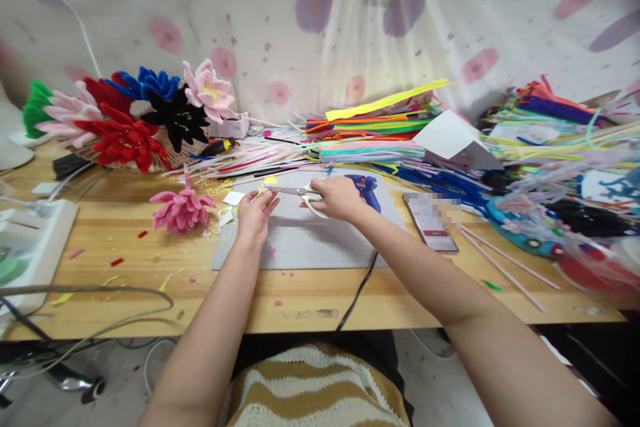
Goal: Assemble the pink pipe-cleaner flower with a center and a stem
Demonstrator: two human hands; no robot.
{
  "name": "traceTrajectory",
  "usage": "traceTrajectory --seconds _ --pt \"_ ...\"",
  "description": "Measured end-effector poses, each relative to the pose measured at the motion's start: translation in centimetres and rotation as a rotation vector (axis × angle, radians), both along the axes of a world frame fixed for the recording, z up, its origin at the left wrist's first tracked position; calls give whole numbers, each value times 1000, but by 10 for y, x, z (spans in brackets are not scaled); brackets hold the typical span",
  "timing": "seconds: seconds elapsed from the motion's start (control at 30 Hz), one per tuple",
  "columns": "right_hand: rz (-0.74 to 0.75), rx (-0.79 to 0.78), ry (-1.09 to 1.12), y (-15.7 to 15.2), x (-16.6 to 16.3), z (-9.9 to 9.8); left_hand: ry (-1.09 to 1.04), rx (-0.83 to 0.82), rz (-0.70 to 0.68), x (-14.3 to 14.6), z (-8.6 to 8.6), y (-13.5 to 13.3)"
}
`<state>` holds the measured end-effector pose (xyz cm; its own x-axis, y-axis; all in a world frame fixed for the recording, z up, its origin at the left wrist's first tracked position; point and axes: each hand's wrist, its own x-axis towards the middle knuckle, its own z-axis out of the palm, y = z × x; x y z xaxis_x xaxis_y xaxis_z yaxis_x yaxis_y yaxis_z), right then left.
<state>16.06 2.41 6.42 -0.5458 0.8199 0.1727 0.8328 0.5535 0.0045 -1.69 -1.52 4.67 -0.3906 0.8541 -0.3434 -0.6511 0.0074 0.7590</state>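
My right hand [337, 197] is closed around the white handles of a pair of scissors [291, 191]. The blades point left and reach the fingertips of my left hand [255, 215]. Those fingers are pinched together on something small that I cannot make out. A yellow piece [271, 180] shows just beyond the fingertips. Both hands are above a grey cutting mat [310, 240]. Behind my right hand, a blue glue gun [369, 192] lies on the mat. Left of my left hand, a pink pipe-cleaner flower [183, 208] rests on the table.
Bundles of coloured pipe cleaners [370, 137] spread along the back. A basket [185, 150] of fuzzy flowers stands back left. To the right lie a phone [430, 223] and two loose pink stems [505, 267]. A power strip [47, 247] and cables occupy the left side.
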Motion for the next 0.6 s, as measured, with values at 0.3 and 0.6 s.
traceTrajectory --seconds 0.3,0.6 --pt "-7 9 -5 2 2 1 3 15 -16 -2 -1 1" --pt "-5 6 -19 2 3 2 2 -8 -20 -3 0 0"
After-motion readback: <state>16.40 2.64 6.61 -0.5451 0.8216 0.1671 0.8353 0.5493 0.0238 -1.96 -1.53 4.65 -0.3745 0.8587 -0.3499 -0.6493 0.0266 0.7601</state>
